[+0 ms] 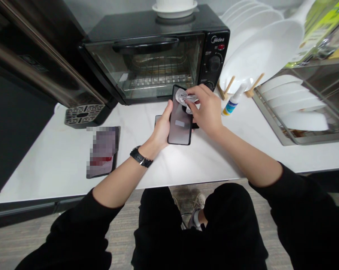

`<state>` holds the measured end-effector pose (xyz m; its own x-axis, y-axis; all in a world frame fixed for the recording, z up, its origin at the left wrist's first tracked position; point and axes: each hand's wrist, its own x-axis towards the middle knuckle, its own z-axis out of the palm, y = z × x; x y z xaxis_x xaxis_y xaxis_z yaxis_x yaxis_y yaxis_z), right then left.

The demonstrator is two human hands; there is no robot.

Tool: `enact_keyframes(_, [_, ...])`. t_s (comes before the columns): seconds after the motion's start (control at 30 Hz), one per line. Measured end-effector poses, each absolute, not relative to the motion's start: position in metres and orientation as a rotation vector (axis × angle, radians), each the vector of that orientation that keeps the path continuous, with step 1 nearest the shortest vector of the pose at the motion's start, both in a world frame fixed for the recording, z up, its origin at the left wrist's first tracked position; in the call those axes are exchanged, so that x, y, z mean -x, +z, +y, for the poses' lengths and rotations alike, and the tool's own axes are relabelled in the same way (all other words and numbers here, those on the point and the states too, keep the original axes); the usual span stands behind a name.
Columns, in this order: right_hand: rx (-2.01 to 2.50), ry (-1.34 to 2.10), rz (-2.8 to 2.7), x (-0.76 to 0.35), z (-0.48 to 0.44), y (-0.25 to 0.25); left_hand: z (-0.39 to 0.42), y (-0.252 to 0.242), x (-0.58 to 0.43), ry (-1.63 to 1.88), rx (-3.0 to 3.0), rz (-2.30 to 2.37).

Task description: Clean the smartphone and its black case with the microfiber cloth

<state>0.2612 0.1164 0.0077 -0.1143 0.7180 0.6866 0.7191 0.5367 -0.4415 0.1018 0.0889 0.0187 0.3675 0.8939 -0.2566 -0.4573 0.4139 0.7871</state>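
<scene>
Your left hand [161, 127] is wrapped around a phone [179, 132] in front of the oven [155, 67]. Your right hand [206, 108] pinches a crumpled wipe [181, 96] on the phone's end nearest the oven.

The flat, grey, black-rimmed phone [179, 114] has a smooth face with a soft sheen; the crumpled white wad [182, 96] on it looks like thin paper or cloth, wrinkled all over. The white, faintly veined counter [214, 159] is smooth and lightly glossy. The black, box-shaped oven [158, 63] pairs a shiny glass door with a metal wire rack [161, 79]. Round white plates [256, 52] gleam like glazed ceramic. The black sleeves [301, 204] are matt cloth.
</scene>
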Motion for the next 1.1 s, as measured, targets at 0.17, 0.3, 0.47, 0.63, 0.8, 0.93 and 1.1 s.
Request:
enact_keyframes(0.17, [1.129,0.042,-1.737,-0.263,0.117,0.005,0.086,0.020,-0.101,0.847,-0.666,0.804])
enact_keyframes(0.3, [1.016,0.145,-1.684,-0.256,0.112,0.006,0.085,0.015,-0.106,0.840,-0.627,0.775])
enact_keyframes(0.47, [0.833,0.354,-1.786,-0.242,0.098,0.011,0.090,0.019,-0.103,1.042,-0.596,0.694])
enact_keyframes(0.63, [0.559,0.512,-2.066,-0.234,0.086,0.012,0.095,0.029,-0.088,1.181,-0.635,0.671])
enact_keyframes(0.8, [0.652,0.468,-2.162,-0.240,0.092,0.008,0.104,0.026,-0.080,1.374,-0.660,0.739])
enact_keyframes(0.93, [0.858,0.327,-2.135,-0.244,0.099,0.007,0.108,0.022,-0.082,1.339,-0.662,0.692])
enact_keyframes(1.1, [1.093,0.216,-1.984,-0.253,0.105,0.012,0.099,0.020,-0.097,1.149,-0.699,0.674])
